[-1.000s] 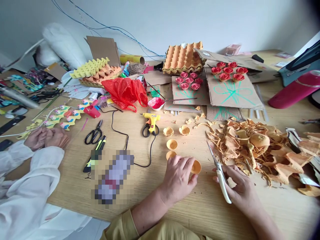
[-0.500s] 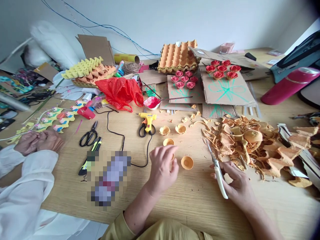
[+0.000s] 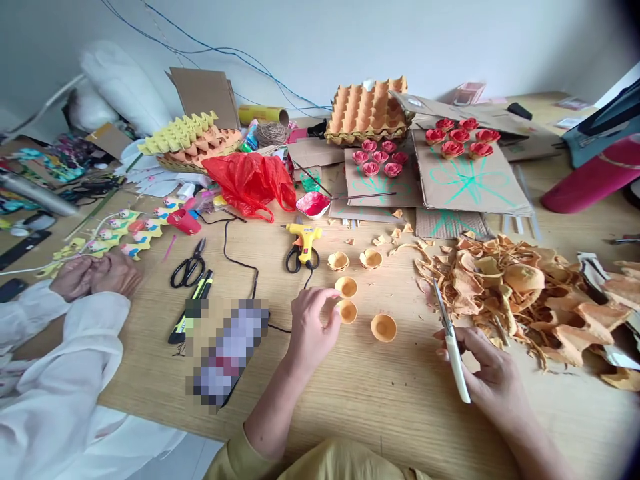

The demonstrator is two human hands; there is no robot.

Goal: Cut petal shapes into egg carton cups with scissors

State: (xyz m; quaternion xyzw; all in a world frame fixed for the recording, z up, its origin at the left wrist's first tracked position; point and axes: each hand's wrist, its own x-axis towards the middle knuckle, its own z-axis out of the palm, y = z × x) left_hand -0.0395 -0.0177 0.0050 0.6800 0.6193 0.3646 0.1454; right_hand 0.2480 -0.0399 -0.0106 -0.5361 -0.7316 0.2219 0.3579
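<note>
left hand: raised over the counter [image 3: 395,407], the left hand [image 3: 313,327] bends thumb and forefinger toward each other with a narrow gap between; whether the tips touch the nearest cup cannot be told.
right hand: the right hand [image 3: 487,367] is closed around the white-handled scissors [image 3: 456,367], their blades pointing away from the body toward the edge of the scraps.
plain cups: three of orange egg-tray pulp; the upper cup [image 3: 346,287] and the lower cup [image 3: 346,311] sit close together just beside the left fingertips, while the third cup [image 3: 384,328] stands apart, nearer the person and between the two hands.
petal-cut cups: the left notched cup [image 3: 339,261] and the right notched cup [image 3: 371,259] form a row beyond the plain ones.
scraps: a heap of torn orange pulp [image 3: 505,283] lies beyond the right hand.
glue gun: the yellow glue gun [image 3: 304,237] lies over black-handled scissors [image 3: 300,261].
utility knife: the utility knife [image 3: 203,287] lies near black-handled shears [image 3: 189,268].
roses: red pulp roses [image 3: 453,149] stand clustered on cardboard [image 3: 473,187].
paint: a dish of red paint [image 3: 313,205] sits beside the red plastic bag [image 3: 250,183].
co-worker: a white-sleeved person rests clasped hands [image 3: 100,275] beside a painted yellow egg tray [image 3: 133,233].
</note>
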